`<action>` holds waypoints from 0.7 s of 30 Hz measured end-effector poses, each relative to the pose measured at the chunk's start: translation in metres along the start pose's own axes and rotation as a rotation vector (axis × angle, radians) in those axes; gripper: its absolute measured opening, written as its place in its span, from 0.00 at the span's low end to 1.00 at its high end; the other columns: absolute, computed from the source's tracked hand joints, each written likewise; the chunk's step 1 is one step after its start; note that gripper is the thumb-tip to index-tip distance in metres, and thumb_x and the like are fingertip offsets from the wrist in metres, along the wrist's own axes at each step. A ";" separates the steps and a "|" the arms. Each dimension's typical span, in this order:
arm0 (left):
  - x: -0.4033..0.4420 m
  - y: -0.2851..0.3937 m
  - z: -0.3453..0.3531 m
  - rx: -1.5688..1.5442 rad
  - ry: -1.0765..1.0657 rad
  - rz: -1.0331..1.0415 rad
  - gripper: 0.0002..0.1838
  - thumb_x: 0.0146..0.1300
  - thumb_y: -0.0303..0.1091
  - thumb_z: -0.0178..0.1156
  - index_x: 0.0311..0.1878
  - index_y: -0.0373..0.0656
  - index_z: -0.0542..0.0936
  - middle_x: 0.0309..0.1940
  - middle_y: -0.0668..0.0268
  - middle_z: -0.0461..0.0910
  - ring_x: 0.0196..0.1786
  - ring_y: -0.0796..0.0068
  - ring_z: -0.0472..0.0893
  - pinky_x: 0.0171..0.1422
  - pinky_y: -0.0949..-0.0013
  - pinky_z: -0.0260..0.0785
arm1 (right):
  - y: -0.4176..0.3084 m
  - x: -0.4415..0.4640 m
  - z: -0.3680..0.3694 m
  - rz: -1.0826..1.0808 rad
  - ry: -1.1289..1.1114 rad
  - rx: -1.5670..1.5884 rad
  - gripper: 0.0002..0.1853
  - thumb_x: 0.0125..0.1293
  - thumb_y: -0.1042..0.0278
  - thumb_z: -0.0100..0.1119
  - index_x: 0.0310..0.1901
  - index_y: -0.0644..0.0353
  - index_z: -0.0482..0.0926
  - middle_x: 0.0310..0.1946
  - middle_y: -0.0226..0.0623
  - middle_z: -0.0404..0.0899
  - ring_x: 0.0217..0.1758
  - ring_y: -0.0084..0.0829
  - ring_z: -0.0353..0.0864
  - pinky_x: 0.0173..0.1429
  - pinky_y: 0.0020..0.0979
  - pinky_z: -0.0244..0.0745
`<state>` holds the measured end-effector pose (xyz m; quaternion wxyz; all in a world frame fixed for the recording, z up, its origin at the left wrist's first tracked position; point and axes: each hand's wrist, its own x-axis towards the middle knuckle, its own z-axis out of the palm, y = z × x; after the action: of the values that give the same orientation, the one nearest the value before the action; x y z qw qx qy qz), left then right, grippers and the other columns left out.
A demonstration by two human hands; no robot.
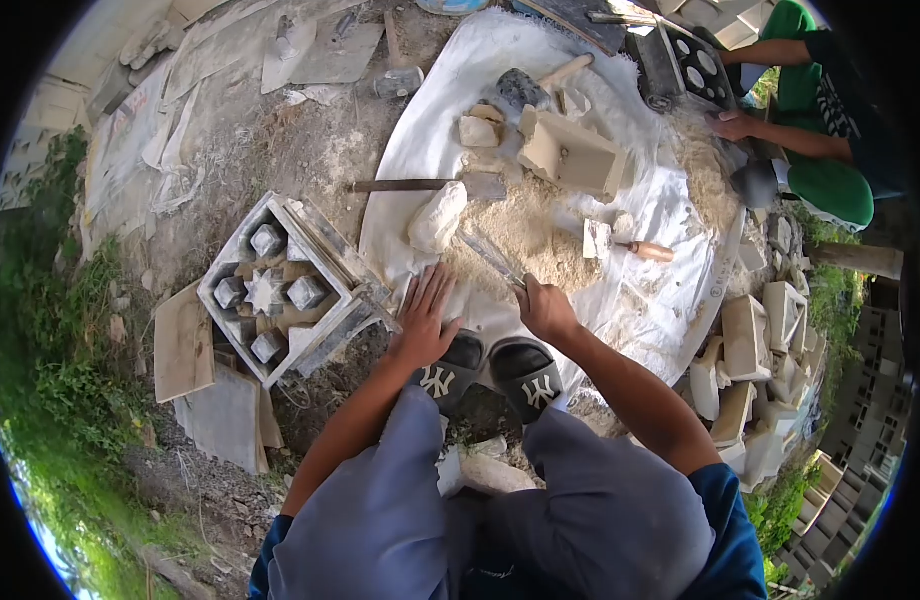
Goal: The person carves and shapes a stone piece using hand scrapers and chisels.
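Observation:
My left hand [425, 316] lies flat on the edge of the white sheet [400, 130], its fingers spread, just below a whitish lump of stone [438, 217]. In my right hand [547, 308] is a tool with a long, narrow metal blade [488, 252]; its grip is hidden by my fingers. The blade points up and left over a pile of pale sandy powder [530, 225], its tip close to the stone. Behind the stone lies a long-handled tool [395, 186] with a flat head. A trowel with a wooden handle [650, 251] rests to the right.
A star-patterned mold [263, 290] sits at left beside flat slabs [220, 415]. A hollow pale block [573, 152] and a dark-headed mallet [521, 90] stand beyond the powder. Broken blocks [745, 340] are piled at right. Another person [830, 120] works upper right at a dark mold [695, 70].

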<state>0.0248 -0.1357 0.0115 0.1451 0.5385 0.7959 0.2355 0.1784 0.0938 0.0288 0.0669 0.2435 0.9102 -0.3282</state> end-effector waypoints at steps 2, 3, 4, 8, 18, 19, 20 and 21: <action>0.000 0.002 0.000 0.008 0.002 -0.010 0.42 0.75 0.48 0.59 0.84 0.35 0.59 0.86 0.45 0.53 0.89 0.45 0.49 0.91 0.43 0.37 | -0.004 0.007 0.005 0.102 -0.069 -0.083 0.20 0.83 0.53 0.51 0.47 0.67 0.76 0.27 0.64 0.83 0.33 0.70 0.85 0.39 0.62 0.80; 0.001 0.002 0.001 0.020 -0.001 -0.016 0.42 0.75 0.48 0.59 0.84 0.35 0.58 0.86 0.45 0.53 0.89 0.45 0.49 0.91 0.43 0.37 | -0.006 0.009 0.003 0.104 -0.081 -0.042 0.20 0.83 0.51 0.50 0.47 0.65 0.75 0.28 0.65 0.83 0.34 0.70 0.85 0.40 0.62 0.80; 0.003 0.001 0.001 0.025 -0.001 -0.009 0.42 0.75 0.48 0.59 0.84 0.35 0.58 0.86 0.45 0.53 0.89 0.45 0.49 0.91 0.43 0.37 | -0.008 0.008 0.000 0.105 -0.073 -0.038 0.20 0.83 0.51 0.50 0.47 0.65 0.75 0.28 0.65 0.83 0.34 0.70 0.85 0.40 0.62 0.80; -0.004 0.000 0.002 0.020 -0.015 -0.016 0.42 0.75 0.47 0.59 0.84 0.35 0.58 0.86 0.45 0.53 0.89 0.45 0.50 0.91 0.44 0.37 | -0.015 0.002 0.000 0.062 -0.068 -0.005 0.21 0.83 0.50 0.50 0.47 0.64 0.75 0.28 0.65 0.83 0.35 0.69 0.85 0.41 0.63 0.80; 0.002 0.002 0.000 0.032 -0.018 -0.024 0.42 0.76 0.49 0.57 0.84 0.34 0.58 0.86 0.44 0.52 0.89 0.44 0.48 0.91 0.44 0.37 | 0.000 -0.002 0.005 0.121 -0.030 -0.067 0.20 0.83 0.51 0.50 0.47 0.64 0.74 0.26 0.66 0.82 0.34 0.70 0.84 0.43 0.64 0.79; 0.004 0.001 0.000 0.035 -0.019 -0.014 0.42 0.76 0.49 0.57 0.84 0.34 0.58 0.86 0.44 0.52 0.89 0.44 0.48 0.91 0.44 0.37 | -0.003 -0.003 0.001 0.156 -0.005 -0.017 0.20 0.82 0.51 0.50 0.47 0.65 0.74 0.26 0.66 0.82 0.35 0.70 0.84 0.43 0.64 0.79; 0.005 0.000 -0.001 0.035 -0.026 -0.014 0.42 0.76 0.49 0.57 0.84 0.34 0.58 0.86 0.44 0.52 0.89 0.44 0.48 0.91 0.44 0.36 | -0.007 -0.003 -0.002 0.185 0.018 0.034 0.20 0.82 0.51 0.50 0.47 0.65 0.74 0.26 0.66 0.82 0.35 0.70 0.84 0.44 0.65 0.79; 0.001 0.001 -0.001 0.030 -0.039 -0.021 0.42 0.76 0.49 0.57 0.84 0.34 0.58 0.86 0.44 0.52 0.89 0.44 0.48 0.91 0.44 0.36 | -0.004 -0.007 -0.002 0.184 0.053 0.062 0.21 0.83 0.51 0.49 0.46 0.66 0.75 0.27 0.67 0.82 0.37 0.70 0.84 0.46 0.65 0.79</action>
<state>0.0244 -0.1348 0.0128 0.1548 0.5366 0.8021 0.2115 0.1823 0.0899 0.0348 0.0652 0.3368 0.8749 -0.3419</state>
